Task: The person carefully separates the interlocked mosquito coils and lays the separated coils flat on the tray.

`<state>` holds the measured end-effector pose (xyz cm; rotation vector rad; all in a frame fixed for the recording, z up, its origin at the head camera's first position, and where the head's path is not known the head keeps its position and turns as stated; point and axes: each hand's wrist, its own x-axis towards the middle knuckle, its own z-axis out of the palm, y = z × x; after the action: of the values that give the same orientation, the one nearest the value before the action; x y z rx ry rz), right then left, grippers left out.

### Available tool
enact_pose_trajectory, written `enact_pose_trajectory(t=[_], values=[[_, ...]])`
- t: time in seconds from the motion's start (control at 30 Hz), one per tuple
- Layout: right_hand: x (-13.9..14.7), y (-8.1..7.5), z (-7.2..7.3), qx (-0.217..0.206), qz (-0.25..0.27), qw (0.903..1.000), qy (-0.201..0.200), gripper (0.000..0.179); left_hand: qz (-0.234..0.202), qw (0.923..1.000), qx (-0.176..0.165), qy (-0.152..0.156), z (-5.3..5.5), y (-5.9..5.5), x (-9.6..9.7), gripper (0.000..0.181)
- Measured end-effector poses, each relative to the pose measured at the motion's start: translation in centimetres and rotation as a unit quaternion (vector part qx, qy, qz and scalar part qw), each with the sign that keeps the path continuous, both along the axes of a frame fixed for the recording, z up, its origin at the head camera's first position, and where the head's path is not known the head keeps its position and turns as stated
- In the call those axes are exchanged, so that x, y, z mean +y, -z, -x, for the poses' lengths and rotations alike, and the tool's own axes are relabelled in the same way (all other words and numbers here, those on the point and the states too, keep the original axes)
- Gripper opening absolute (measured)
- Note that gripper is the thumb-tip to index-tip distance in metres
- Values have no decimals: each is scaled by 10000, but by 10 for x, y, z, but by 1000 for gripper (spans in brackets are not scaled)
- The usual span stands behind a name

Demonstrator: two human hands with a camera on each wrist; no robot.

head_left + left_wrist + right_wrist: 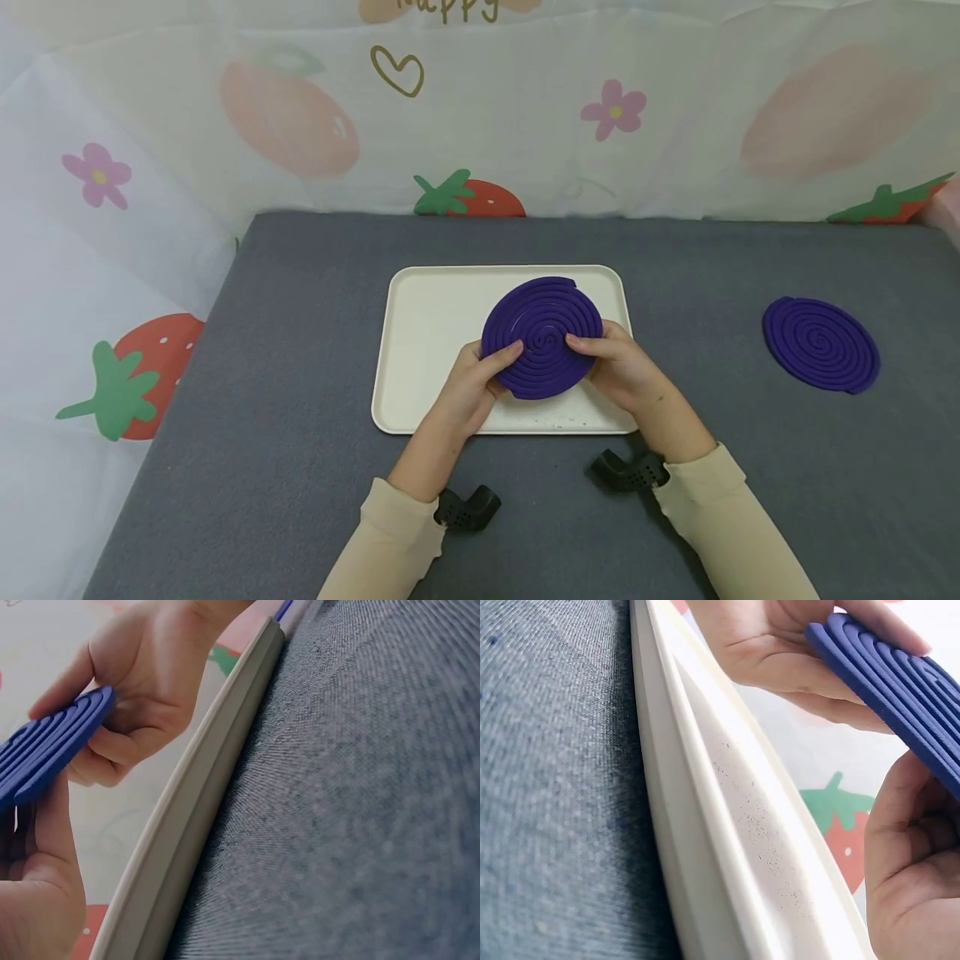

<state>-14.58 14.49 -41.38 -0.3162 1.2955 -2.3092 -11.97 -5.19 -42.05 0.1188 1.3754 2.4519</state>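
Both hands hold a round purple spiral coaster above a cream tray. Its ridged, coiled face is turned up toward the head camera. On its left edge the left hand grips, thumb on top and fingers underneath. The right hand pinches the opposite edge the same way, its thumb near the spiral's centre. Seen from the left wrist, the coaster is a thin tilted disc between the hands. In the right wrist view the coaster stays apart from the tray. The fingers beneath it are partly hidden.
The shallow cream tray lies on a grey cloth-covered table, with small dark specks near its front right. A second purple spiral coaster lies flat on the cloth at the right. A printed fabric backdrop hangs behind the table.
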Motion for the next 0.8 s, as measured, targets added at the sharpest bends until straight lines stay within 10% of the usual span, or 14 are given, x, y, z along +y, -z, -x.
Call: enact_pose_trajectory(t=[0.2,0.47,0.8], values=[[1,1,0,-203,606,9979,-39,19,-425,9983,317,232,-1,-2,-2,27],[3,0,1,-290,763,9966,133,27,-855,9935,728,-207,1,-3,-5,34],[7,0,3,-279,758,9963,293,34,-196,9942,1014,-297,3,-1,-4,32]])
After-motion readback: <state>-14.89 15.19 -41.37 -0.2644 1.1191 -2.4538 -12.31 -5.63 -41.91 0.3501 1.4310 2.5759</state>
